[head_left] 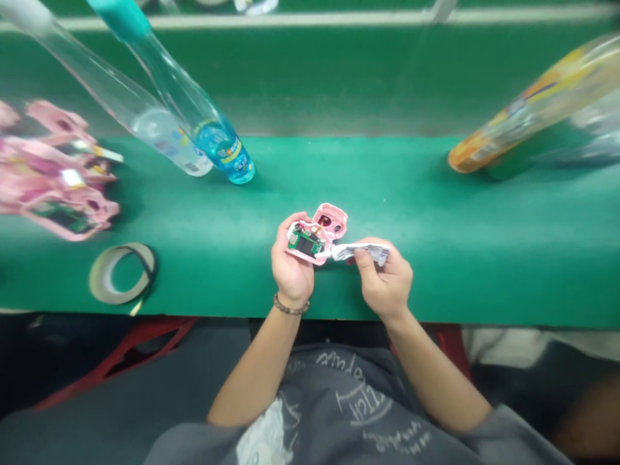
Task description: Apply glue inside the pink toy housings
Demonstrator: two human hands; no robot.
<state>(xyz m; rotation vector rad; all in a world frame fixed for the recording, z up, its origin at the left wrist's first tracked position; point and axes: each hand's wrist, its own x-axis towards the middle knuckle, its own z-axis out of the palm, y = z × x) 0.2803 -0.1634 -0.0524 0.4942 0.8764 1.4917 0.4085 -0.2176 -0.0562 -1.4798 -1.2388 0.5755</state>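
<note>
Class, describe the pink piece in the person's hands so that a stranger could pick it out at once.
On the green bench, find the left hand with a beaded bracelet. It holds a pink casing showing a green circuit board. Unlike the pink heap further left, it is off the bench, joined to a white strip pinched by the right hand.

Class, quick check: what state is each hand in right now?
Left hand: closed, holding a pink plastic casing with a green circuit board.
Right hand: closed, pinching a crumpled silver-white strip.

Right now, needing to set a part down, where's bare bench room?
Bare green mat lies between the blue-labelled bottle and the orange-labelled bottle, and right of your right hand. Crowded at left: pink casings, tape roll.
</note>
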